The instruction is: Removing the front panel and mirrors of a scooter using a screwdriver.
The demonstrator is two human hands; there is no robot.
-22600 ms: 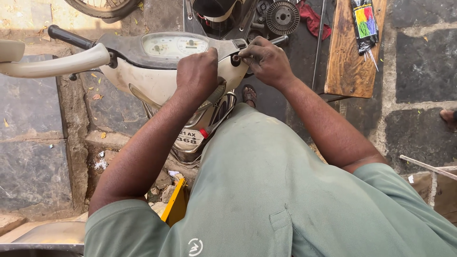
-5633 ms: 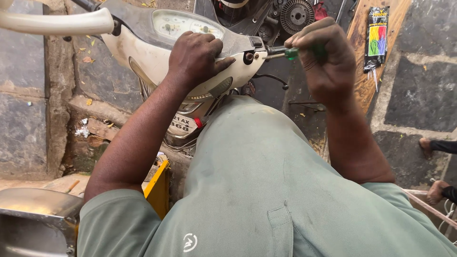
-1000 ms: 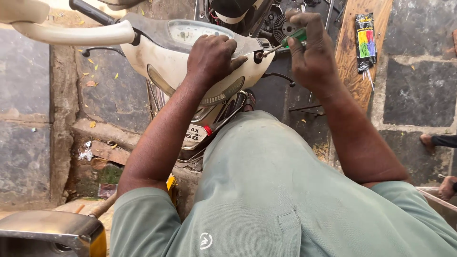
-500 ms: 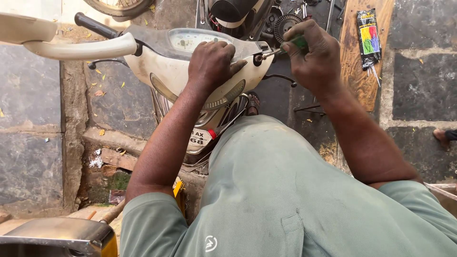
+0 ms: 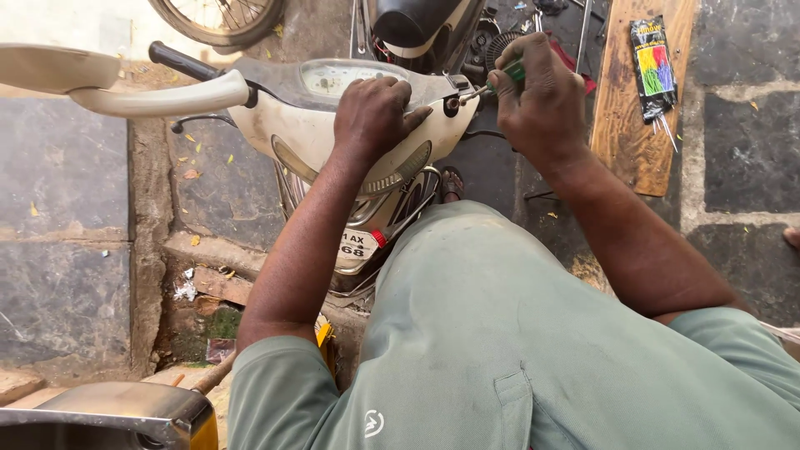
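Note:
A cream scooter's handlebar housing point(image 5: 292, 137) with its speedometer panel point(image 5: 337, 77) lies below me. My left hand point(image 5: 377, 115) presses flat on the top of the housing, fingers spread toward its right end. My right hand point(image 5: 537, 96) is shut on a green-handled screwdriver point(image 5: 505, 73), whose metal tip meets the round opening at the housing's right end point(image 5: 452, 105). The left handlebar grip point(image 5: 179, 61) and a cream mirror arm point(image 5: 150, 98) stick out to the left.
A wooden plank point(image 5: 635, 125) lies at the right with a packet of coloured cable ties point(image 5: 654, 58) on it. A spoked wheel point(image 5: 218, 18) and engine parts point(image 5: 498, 42) sit at the top. A metal box edge point(image 5: 125, 412) shows bottom left. Stone paving surrounds the scooter.
The view has shifted slightly; both hands stay on the housing, and the right hand keeps the screwdriver at the right end of the handlebar.

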